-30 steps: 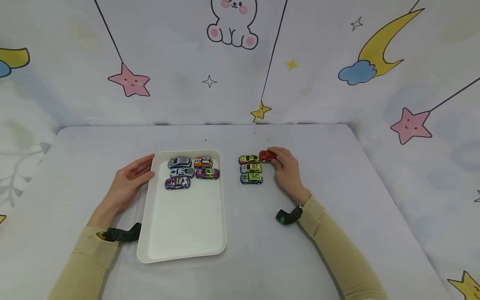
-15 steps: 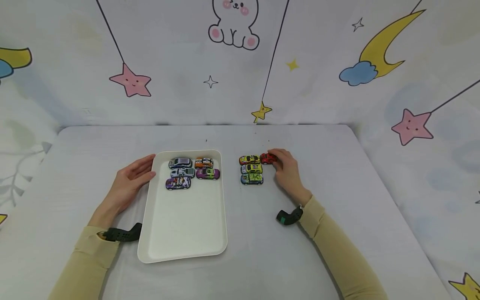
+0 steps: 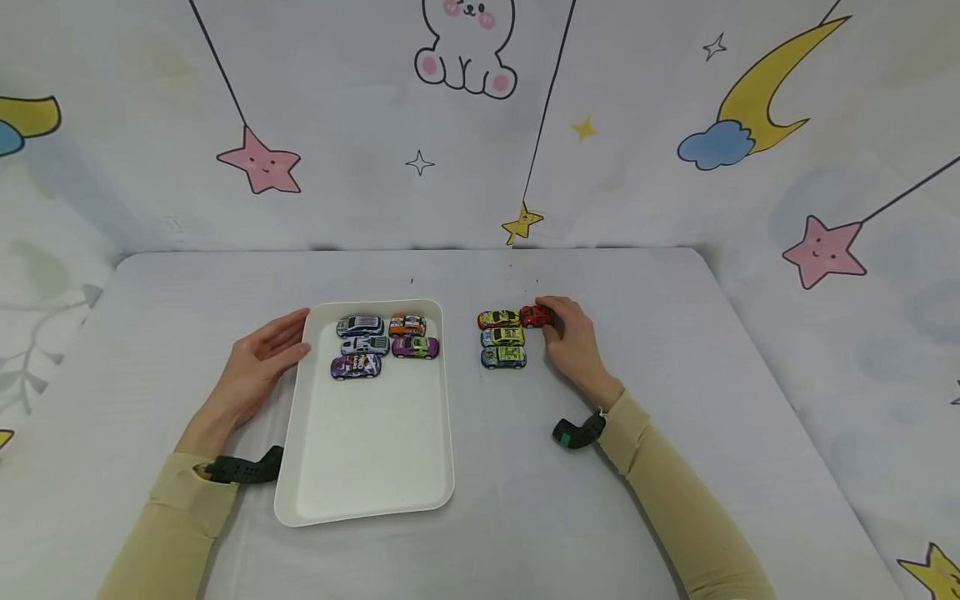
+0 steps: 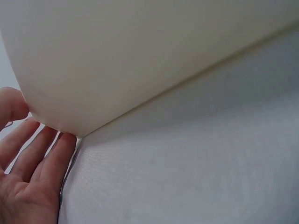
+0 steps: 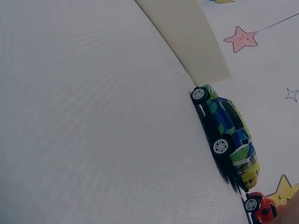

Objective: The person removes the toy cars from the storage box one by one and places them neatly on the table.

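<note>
In the head view, my right hand (image 3: 577,346) pinches a small red toy car (image 3: 536,316), which sits at the right end of a yellow-and-black toy car (image 3: 498,319). Below that one come a yellow toy car (image 3: 502,337) and a green-and-blue toy car (image 3: 503,357). The right wrist view catches the green-and-blue car (image 5: 226,133) from the side, with the red car (image 5: 261,208) partly cut off beyond it. My left hand (image 3: 255,367) touches the upper left edge of a white tray (image 3: 375,442). Its fingers (image 4: 56,156) lie fairly straight against the tray's outer wall.
Inside the tray's far end are several toy cars, including an orange one (image 3: 407,325), a purple-and-green one (image 3: 415,347) and a dark purple one (image 3: 356,366). A white cloth covers the table (image 3: 637,283). A patterned backdrop (image 3: 345,100) stands behind it.
My right hand has brought the red car slightly down, in line with the yellow-and-black car. The left hand and tray have stayed in place.
</note>
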The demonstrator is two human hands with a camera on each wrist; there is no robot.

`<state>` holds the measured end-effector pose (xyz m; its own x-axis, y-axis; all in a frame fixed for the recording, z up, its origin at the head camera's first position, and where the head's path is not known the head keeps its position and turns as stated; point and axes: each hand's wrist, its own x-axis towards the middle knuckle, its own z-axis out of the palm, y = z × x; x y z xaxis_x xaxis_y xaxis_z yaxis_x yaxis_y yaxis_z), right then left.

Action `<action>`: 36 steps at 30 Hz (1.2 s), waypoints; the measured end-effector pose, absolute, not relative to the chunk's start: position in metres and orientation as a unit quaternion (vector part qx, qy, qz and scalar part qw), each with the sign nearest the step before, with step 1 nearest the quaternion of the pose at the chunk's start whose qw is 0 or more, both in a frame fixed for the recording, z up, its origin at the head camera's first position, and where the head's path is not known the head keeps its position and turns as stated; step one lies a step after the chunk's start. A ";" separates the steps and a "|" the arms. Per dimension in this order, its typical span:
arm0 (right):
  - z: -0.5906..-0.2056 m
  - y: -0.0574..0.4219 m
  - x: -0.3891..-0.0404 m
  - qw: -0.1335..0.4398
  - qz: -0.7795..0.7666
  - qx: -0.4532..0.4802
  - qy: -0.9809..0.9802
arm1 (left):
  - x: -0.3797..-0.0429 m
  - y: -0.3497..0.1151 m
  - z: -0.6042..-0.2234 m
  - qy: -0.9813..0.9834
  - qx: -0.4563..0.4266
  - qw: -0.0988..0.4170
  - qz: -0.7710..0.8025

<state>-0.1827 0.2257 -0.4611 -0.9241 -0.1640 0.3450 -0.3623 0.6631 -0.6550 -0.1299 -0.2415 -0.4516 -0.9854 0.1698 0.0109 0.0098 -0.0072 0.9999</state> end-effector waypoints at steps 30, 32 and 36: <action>-0.462 0.226 -0.181 0.171 0.393 0.163 -0.888 | -0.130 -0.243 -0.453 0.692 0.069 0.061 0.716; -0.462 0.226 -0.180 0.191 0.397 0.168 -0.882 | -0.129 -0.243 -0.453 0.692 0.069 0.060 0.716; -0.461 0.225 -0.178 0.234 0.405 0.182 -0.865 | -0.130 -0.243 -0.453 0.692 0.070 0.058 0.716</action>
